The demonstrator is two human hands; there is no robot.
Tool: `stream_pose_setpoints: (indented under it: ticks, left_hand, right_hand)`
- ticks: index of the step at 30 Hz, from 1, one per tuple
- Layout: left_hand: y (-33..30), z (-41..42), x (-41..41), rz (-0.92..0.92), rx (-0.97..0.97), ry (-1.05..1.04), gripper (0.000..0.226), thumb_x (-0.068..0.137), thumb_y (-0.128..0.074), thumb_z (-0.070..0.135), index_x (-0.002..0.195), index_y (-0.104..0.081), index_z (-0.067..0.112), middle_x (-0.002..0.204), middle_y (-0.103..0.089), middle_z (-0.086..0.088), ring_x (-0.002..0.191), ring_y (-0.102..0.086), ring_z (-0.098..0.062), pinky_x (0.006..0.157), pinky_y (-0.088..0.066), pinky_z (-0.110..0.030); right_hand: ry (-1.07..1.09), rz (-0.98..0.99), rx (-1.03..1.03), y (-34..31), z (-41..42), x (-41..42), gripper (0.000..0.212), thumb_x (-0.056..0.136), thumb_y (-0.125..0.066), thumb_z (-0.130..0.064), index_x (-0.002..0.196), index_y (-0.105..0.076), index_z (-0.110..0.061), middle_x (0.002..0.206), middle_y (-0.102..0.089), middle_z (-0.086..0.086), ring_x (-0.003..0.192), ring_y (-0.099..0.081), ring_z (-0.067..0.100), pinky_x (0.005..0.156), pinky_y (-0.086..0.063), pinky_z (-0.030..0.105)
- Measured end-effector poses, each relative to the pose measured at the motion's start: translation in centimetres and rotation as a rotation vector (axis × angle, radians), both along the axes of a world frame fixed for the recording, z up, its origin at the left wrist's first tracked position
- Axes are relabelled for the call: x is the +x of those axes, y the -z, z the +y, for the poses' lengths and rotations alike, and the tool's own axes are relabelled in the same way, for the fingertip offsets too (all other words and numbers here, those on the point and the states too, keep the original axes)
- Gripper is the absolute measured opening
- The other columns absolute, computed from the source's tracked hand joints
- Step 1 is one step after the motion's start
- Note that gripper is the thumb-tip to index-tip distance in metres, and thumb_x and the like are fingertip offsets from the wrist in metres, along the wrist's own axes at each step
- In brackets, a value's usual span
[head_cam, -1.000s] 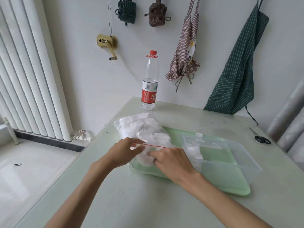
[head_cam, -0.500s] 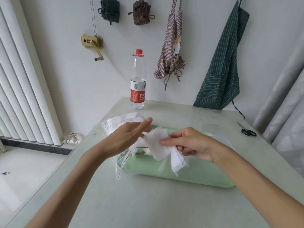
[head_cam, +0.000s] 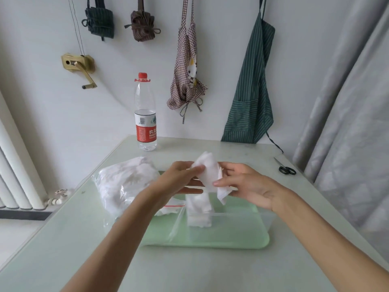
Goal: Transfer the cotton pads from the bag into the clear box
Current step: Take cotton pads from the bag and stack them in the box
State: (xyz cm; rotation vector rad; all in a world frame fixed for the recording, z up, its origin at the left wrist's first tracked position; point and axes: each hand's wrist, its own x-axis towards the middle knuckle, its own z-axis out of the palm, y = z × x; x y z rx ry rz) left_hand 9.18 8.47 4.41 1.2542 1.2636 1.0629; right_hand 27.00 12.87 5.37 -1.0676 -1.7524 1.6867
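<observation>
A clear zip bag (head_cam: 124, 184) full of white cotton pads lies on the table's left, its red-striped mouth toward the middle. The clear box (head_cam: 242, 226) sits on a green tray (head_cam: 210, 242) in front of me. Some white pads (head_cam: 199, 213) lie inside the box at its left. Above the box, my left hand (head_cam: 181, 178) and my right hand (head_cam: 246, 186) hold a white cotton pad (head_cam: 209, 171) between them, thumbs pinching its sides. A corner of the pad hangs below my right thumb.
A water bottle (head_cam: 145, 114) with a red cap stands at the table's back edge. Black scissors (head_cam: 286, 169) lie at the far right. Aprons hang on the wall behind. A grey curtain hangs on the right, a radiator on the left.
My right hand reached into the bag, drew out a pad and lifted it to the right. Both hands now hold it higher, over the box. The camera tilted.
</observation>
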Motion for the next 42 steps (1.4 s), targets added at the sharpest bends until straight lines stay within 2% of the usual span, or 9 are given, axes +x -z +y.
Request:
stream_pose_setpoints:
  ticks: [3,7,13,19,27,30,36,38,42]
  left_hand:
    - [0.6,1.0,1.7,-0.173,-0.04,-0.019,0.024,0.096,-0.052,0.022,0.108,-0.065,0.006,0.096,-0.073,-0.007,0.086,-0.071,-0.015,0.077,-0.058,-0.028]
    - [0.7,1.5,2.4,-0.357,-0.057,-0.096,0.018,0.095,-0.053,0.02,0.098,-0.065,0.007,0.088,-0.072,-0.008,0.077,-0.07,-0.014,0.069,-0.059,-0.026]
    - [0.9,1.3,1.0,-0.188,-0.062,-0.21,0.013,0.095,-0.053,0.017,0.092,-0.063,0.008,0.098,-0.068,-0.013,0.082,-0.069,-0.02,0.068,-0.06,-0.027]
    - [1.5,0.5,1.5,-0.15,-0.051,-0.169,0.013,0.094,-0.055,0.017,0.09,-0.065,0.012,0.091,-0.068,-0.004,0.08,-0.068,-0.013,0.075,-0.059,-0.028]
    - [1.7,-0.2,2.3,-0.532,-0.063,-0.169,0.022,0.096,-0.044,0.008,0.09,-0.064,0.004,0.081,-0.066,-0.009,0.068,-0.068,-0.014,0.071,-0.06,-0.028]
    - [1.7,-0.5,2.2,-0.622,-0.113,-0.175,0.026,0.094,-0.049,0.023,0.095,-0.064,0.002,0.074,-0.067,-0.008,0.068,-0.068,-0.016,0.07,-0.06,-0.03]
    - [1.9,-0.5,2.9,-0.374,0.004,-0.203,0.022,0.089,-0.062,0.028,0.097,-0.07,0.009,0.084,-0.071,-0.003,0.08,-0.068,-0.012,0.079,-0.058,-0.027]
    - [1.8,-0.4,3.2,-0.322,0.044,-0.229,0.023,0.091,-0.059,0.029,0.097,-0.071,0.01,0.088,-0.071,-0.002,0.087,-0.067,-0.012,0.085,-0.055,-0.027]
    - [1.7,0.4,3.8,-0.157,0.139,-0.322,0.021,0.091,-0.058,0.038,0.075,-0.069,0.028,0.078,-0.065,0.013,0.074,-0.058,0.003,0.07,-0.044,-0.011]
  right_hand:
    - [0.182,0.058,0.08,0.6,0.4,0.7,0.068,0.074,-0.071,0.006,0.13,-0.047,-0.025,0.107,-0.055,0.01,0.098,-0.06,0.022,0.086,-0.05,0.033]
    - [0.255,0.154,0.087,1.1,0.8,1.7,0.068,0.073,-0.071,0.01,0.127,-0.05,-0.024,0.112,-0.059,0.01,0.097,-0.062,0.019,0.08,-0.054,0.026]
    - [0.336,0.313,-0.034,1.4,1.2,3.8,0.039,0.082,-0.061,0.006,0.119,-0.058,-0.007,0.099,-0.07,0.006,0.085,-0.066,0.013,0.07,-0.056,0.018]
    - [0.179,0.586,-0.167,-1.4,0.3,3.0,0.036,0.072,-0.062,-0.01,0.107,-0.064,-0.014,0.086,-0.071,-0.004,0.065,-0.065,0.002,0.055,-0.052,0.012]
    - [0.271,0.233,0.134,0.3,-0.5,-0.2,0.022,0.081,-0.068,-0.003,0.1,-0.067,-0.015,0.096,-0.07,0.004,0.084,-0.065,0.013,0.078,-0.055,0.024]
    - [0.4,0.212,0.272,0.9,-0.8,-0.7,0.022,0.08,-0.071,-0.004,0.095,-0.067,-0.019,0.094,-0.069,0.004,0.081,-0.064,0.013,0.075,-0.054,0.022]
    - [0.535,0.134,0.546,0.8,-1.5,-2.3,0.02,0.076,-0.076,-0.009,0.089,-0.067,-0.021,0.084,-0.066,0.0,0.069,-0.058,0.008,0.051,-0.043,0.009]
    - [0.6,0.07,0.575,1.0,-1.5,-2.6,0.028,0.077,-0.076,-0.017,0.101,-0.063,-0.023,0.093,-0.061,-0.004,0.078,-0.056,0.005,0.056,-0.044,0.007]
    - [0.458,0.11,0.03,0.7,-0.9,-2.2,0.036,0.084,-0.067,-0.03,0.115,-0.056,-0.016,0.101,-0.06,-0.002,0.097,-0.058,0.014,0.091,-0.045,0.029]
